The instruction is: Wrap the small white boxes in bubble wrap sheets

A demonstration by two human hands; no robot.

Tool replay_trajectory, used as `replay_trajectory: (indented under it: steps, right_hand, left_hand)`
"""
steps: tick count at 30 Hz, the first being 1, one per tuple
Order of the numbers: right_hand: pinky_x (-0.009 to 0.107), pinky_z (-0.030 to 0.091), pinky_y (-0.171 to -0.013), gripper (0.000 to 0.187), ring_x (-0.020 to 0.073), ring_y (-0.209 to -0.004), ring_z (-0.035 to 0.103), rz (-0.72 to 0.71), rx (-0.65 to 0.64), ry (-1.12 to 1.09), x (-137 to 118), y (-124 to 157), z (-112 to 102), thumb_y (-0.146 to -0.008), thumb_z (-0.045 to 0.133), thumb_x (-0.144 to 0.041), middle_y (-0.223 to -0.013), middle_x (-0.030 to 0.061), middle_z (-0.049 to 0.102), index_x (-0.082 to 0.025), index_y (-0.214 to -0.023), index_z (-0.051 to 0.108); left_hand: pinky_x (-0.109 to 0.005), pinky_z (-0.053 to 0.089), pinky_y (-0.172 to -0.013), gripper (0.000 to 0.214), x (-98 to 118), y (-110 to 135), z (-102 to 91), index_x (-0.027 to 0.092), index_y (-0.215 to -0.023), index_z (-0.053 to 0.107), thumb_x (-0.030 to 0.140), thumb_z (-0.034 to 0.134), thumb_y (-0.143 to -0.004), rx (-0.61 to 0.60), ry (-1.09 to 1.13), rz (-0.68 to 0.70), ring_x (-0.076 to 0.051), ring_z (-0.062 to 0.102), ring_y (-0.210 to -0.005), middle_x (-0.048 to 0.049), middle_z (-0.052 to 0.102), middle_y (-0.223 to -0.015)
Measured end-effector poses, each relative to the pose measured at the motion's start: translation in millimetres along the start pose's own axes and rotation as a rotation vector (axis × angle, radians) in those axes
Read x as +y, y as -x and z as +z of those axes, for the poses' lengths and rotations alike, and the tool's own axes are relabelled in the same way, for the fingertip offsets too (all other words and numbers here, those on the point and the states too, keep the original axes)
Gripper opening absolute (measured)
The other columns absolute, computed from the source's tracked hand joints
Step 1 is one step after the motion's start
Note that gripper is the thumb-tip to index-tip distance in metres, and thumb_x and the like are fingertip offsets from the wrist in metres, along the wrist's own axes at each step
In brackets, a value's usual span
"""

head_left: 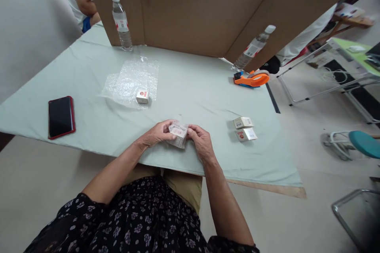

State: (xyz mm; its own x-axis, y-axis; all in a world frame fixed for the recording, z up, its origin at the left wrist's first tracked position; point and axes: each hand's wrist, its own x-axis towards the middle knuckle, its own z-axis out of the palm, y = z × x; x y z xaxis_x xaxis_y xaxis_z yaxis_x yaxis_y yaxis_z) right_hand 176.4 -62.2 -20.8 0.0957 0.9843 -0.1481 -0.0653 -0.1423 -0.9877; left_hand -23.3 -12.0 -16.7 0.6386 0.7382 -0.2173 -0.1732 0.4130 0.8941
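Note:
A small box wrapped in bubble wrap (178,133) is between my two hands, just above or on the cloth near the table's front edge. My left hand (158,133) grips its left side, the thumb across the front. At the right side, the thumb and fingers of my right hand (199,139) pinch the wrap. Up and left, a small white box (143,96) rests on the edge of loose bubble wrap sheets (130,77). Two more small boxes lie to the right, one cream-coloured box (242,122) just behind a white box with a red mark (246,134).
An orange tape dispenser (252,79) lies at the back right. Water bottles stand at the back left (121,23) and back right (253,49), before a cardboard partition (190,12). A phone in a red case (61,117) lies left. A person's arm (85,6) shows beyond the partition.

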Motion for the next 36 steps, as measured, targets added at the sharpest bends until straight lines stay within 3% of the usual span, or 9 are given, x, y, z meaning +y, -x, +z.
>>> replay_trajectory:
  steps: [3, 6, 10, 14, 17, 22, 28, 32, 36]
  right_hand:
    - [0.033, 0.053, -0.077, 0.035, 0.0174, -0.079, 0.063, -0.054, 0.056, 0.064, -7, -4, -2, -0.08, 0.073, -0.051, -0.09, 0.0027, 0.071, -0.022, -0.099, 0.071]
    - [0.035, 0.052, -0.086, 0.028, 0.0225, -0.103, 0.063, -0.183, 0.111, 0.255, -14, -3, -6, -0.081, 0.072, -0.049, -0.109, 0.0071, 0.07, -0.024, -0.093, 0.073]
    - [0.042, 0.051, -0.095, 0.027, 0.0286, -0.12, 0.06, -0.187, -0.016, 0.428, -18, -3, -7, -0.081, 0.071, -0.05, -0.124, 0.0105, 0.067, -0.025, -0.085, 0.079]
    - [0.045, 0.041, -0.112, 0.026, 0.0287, -0.128, 0.057, -0.157, -0.079, 0.377, -12, -7, -1, -0.084, 0.07, -0.05, -0.134, 0.0086, 0.065, -0.027, -0.089, 0.082]
    - [0.045, 0.039, -0.115, 0.027, 0.0285, -0.132, 0.055, -0.169, -0.104, 0.336, -8, -11, 4, -0.086, 0.069, -0.05, -0.135, 0.0086, 0.064, -0.026, -0.087, 0.082]
    - [0.043, 0.04, -0.114, 0.025, 0.0268, -0.132, 0.055, -0.207, -0.141, 0.267, -5, -12, 10, -0.086, 0.069, -0.048, -0.135, 0.0074, 0.064, -0.026, -0.087, 0.08]
    - [0.039, 0.056, -0.09, 0.058, 0.0233, -0.107, 0.067, -0.057, -0.05, 0.022, 3, 3, -4, -0.081, 0.075, -0.053, -0.131, 0.0105, 0.066, -0.027, -0.131, 0.059]
    - [0.04, 0.055, -0.093, 0.071, 0.0244, -0.105, 0.067, -0.03, -0.062, 0.123, 1, 10, -5, -0.071, 0.084, -0.048, -0.12, 0.0105, 0.069, -0.023, -0.131, 0.058]
    - [0.042, 0.053, -0.096, 0.061, 0.0228, -0.099, 0.067, -0.039, 0.017, 0.12, -3, 3, 0, -0.077, 0.076, -0.052, -0.112, 0.0096, 0.072, -0.019, -0.126, 0.061]
  left_hand:
    - [-0.034, 0.048, -0.097, 0.086, -2, -1, -2.5, 0.014, -0.133, 0.056, 0.034, 0.093, -0.058, 0.0, 0.023, -0.01, -0.025, 0.066, -0.113, -0.0144, 0.069, -0.125]
    - [-0.037, 0.048, -0.1, 0.09, -4, -1, -3.4, 0.014, -0.138, 0.054, 0.034, 0.093, -0.059, 0.001, 0.016, -0.014, -0.026, 0.065, -0.117, -0.0157, 0.067, -0.131]
    - [-0.038, 0.047, -0.103, 0.093, -5, -1, -3.1, 0.014, -0.143, 0.051, 0.034, 0.091, -0.061, -0.006, -0.019, 0.003, -0.028, 0.062, -0.121, -0.0166, 0.063, -0.135]
    - [-0.039, 0.047, -0.104, 0.092, -2, 1, -2.1, 0.015, -0.145, 0.051, 0.033, 0.089, -0.063, -0.032, -0.052, 0.004, -0.029, 0.06, -0.123, -0.0167, 0.062, -0.138]
    - [-0.039, 0.048, -0.103, 0.088, 1, 2, -2.5, 0.016, -0.145, 0.051, 0.032, 0.086, -0.066, -0.065, -0.103, -0.006, -0.029, 0.06, -0.124, -0.0157, 0.06, -0.14]
    - [-0.036, 0.049, -0.1, 0.091, 2, 2, -4.8, 0.015, -0.15, 0.044, 0.031, 0.083, -0.069, -0.067, -0.154, -0.019, -0.028, 0.062, -0.122, -0.0173, 0.057, -0.144]
    - [-0.039, 0.049, -0.102, 0.095, -1, 1, -1.9, 0.012, -0.152, 0.041, 0.034, 0.082, -0.07, -0.029, -0.128, -0.03, -0.03, 0.06, -0.124, -0.0187, 0.06, -0.14]
    - [-0.042, 0.046, -0.105, 0.095, 2, 1, 1.6, 0.011, -0.155, 0.036, 0.033, 0.08, -0.073, 0.005, -0.174, -0.046, -0.032, 0.056, -0.13, -0.021, 0.055, -0.145]
    - [-0.045, 0.045, -0.106, 0.096, 6, 1, 3.7, 0.01, -0.156, 0.033, 0.033, 0.079, -0.074, -0.006, -0.219, -0.074, -0.033, 0.056, -0.127, -0.0218, 0.054, -0.145]
